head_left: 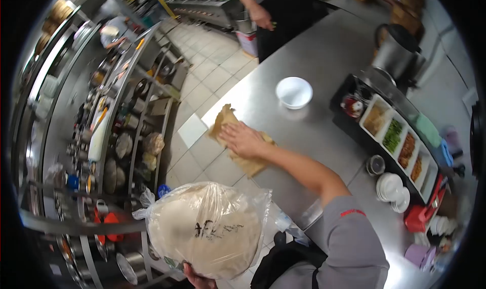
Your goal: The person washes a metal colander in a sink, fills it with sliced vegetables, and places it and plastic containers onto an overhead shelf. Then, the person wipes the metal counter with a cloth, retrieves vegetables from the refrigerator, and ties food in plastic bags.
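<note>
My left hand [198,278] grips the lower edge of a clear plastic bag [207,230] at the bottom of the view. Pale, round, flat pieces, like flatbreads or wraps, show through the plastic, and black marker writing runs across it. The bag's knotted end sticks out to the left. My right arm reaches forward over the steel table, and my right hand [244,141] presses on a brown cloth [225,117] at the table's corner. Part of the cloth hangs past the edge. Its fingertips are partly hidden in the folds. A white bowl [294,93] stands on the table beyond.
On the right, a black rack [362,114] holds white trays of chopped food. Stacked white dishes [390,187] and a steel jug [395,53] stand near it. A person in a black apron [283,15] is at the far end. Loaded shelves [126,122] line the left.
</note>
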Tool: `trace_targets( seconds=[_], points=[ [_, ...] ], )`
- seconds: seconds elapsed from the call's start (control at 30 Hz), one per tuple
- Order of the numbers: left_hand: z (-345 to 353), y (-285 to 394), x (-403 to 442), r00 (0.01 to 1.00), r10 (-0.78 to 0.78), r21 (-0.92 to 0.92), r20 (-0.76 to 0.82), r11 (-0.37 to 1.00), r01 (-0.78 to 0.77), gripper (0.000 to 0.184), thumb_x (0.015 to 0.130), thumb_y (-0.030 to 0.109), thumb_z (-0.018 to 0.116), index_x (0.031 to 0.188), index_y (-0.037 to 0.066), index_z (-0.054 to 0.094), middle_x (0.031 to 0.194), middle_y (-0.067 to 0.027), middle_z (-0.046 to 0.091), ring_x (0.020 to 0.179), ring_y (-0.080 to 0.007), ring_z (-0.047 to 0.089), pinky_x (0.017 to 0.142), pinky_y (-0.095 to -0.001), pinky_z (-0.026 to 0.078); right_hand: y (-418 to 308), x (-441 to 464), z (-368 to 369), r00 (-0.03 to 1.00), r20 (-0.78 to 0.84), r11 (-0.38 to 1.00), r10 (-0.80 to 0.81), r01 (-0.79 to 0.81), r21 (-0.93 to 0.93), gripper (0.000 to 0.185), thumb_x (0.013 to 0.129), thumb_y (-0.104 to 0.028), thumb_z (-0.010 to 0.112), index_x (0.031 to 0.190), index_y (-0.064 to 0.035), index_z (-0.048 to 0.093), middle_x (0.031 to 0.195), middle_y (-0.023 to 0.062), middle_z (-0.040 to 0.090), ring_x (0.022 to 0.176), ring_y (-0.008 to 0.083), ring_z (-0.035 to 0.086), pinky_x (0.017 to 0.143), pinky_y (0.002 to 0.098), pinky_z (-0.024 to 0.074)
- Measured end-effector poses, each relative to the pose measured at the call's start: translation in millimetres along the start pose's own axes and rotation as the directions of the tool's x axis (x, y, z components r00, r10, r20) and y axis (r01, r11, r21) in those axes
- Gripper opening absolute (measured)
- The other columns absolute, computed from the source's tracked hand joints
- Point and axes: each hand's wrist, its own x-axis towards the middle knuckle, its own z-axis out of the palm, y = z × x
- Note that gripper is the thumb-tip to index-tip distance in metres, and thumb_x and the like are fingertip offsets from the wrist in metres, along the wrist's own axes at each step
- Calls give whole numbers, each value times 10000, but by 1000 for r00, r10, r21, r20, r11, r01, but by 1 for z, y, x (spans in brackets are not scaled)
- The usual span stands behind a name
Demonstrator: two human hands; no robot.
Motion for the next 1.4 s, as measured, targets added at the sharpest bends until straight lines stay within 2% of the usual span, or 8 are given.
trace_targets(
  seconds=[0.47, 0.7, 0.77, 0.87, 0.93, 1.0, 1.13, 1.4],
  points=[
    [83, 58, 95, 574, -182, 204, 798, 979, 25, 508, 844, 372, 460, 1230, 50, 382, 1273, -101, 386, 1147, -262, 385, 960, -406, 319, -152, -206, -157, 691, -348, 600, 634, -723, -342, 566, 818, -396, 422, 1231, -12, 369, 1294, 159, 344, 1244, 260, 261, 1020, 448, 170],
    [94, 54, 109, 365, -76, 148, 928, 974, -174, 461, 855, 283, 478, 1218, 19, 376, 1255, -130, 380, 1121, -229, 393, 930, -362, 340, -365, -337, -228, 0, -450, 6, 893, -1000, 11, 536, 814, -373, 478, 1247, -77, 371, 1321, 132, 319, 1246, 260, 263, 1010, 497, 169],
    [105, 41, 112, 25, 135, -81, 991, 720, -689, 390, 857, 220, 483, 1171, -1, 418, 1182, -144, 443, 1066, -215, 431, 891, -336, 370, -378, -392, -232, -205, -541, -214, 815, -976, 47, 538, 828, -394, 444, 1258, -83, 360, 1327, 122, 313, 1251, 256, 257, 1012, 499, 161],
    [124, 87, 94, 549, -503, 741, 667, 520, -424, 589, 793, 323, 545, 1249, 6, 348, 1152, -177, 494, 901, -302, 553, 723, -418, 460, -410, -472, -231, -423, -631, -494, 650, -866, 71, 548, 851, -431, 368, 1285, -98, 329, 1346, 111, 290, 1265, 248, 232, 1028, 472, 145],
    [147, 102, 142, 169, -499, 165, 850, -51, -985, 567, 793, 311, 541, 1235, 5, 361, 1005, -199, 529, 794, -312, 549, 672, -398, 459, -426, -522, -235, -592, -635, -650, 497, -738, 180, 557, 862, -444, 313, 1297, -96, 315, 1362, 105, 266, 1273, 245, 214, 1038, 458, 123],
    [158, 130, 128, -147, -699, -620, 699, -492, -611, 545, 793, 299, 537, 1221, 3, 375, 858, -221, 564, 688, -321, 545, 622, -378, 458, -438, -589, -241, -681, -664, -756, 310, -599, 262, 530, 871, -411, 292, 1300, -101, 318, 1370, 103, 255, 1273, 244, 212, 1036, 462, 118],
    [169, 61, -69, -212, -380, 52, 900, 579, -814, 270, 803, 81, 544, 1059, 11, 494, 975, -77, 506, 870, -164, 509, 747, -261, 427, -426, -673, -263, -679, -719, -900, 149, -395, 186, 489, 879, -321, 301, 1251, -10, 361, 1330, 178, 299, 1233, 331, 263, 1012, 473, 170],
    [100, -148, -400, -693, -78, -445, 716, 715, -540, 908, 574, 310, 775, 1240, -19, 252, 1172, -218, 436, 1061, -344, 452, 864, -405, 375, -356, -685, -318, -391, -678, -454, 622, -886, 94, 514, 859, -422, 334, 1245, -88, 387, 1335, 114, 317, 1254, 256, 245, 1033, 414, 157]
  ],
)
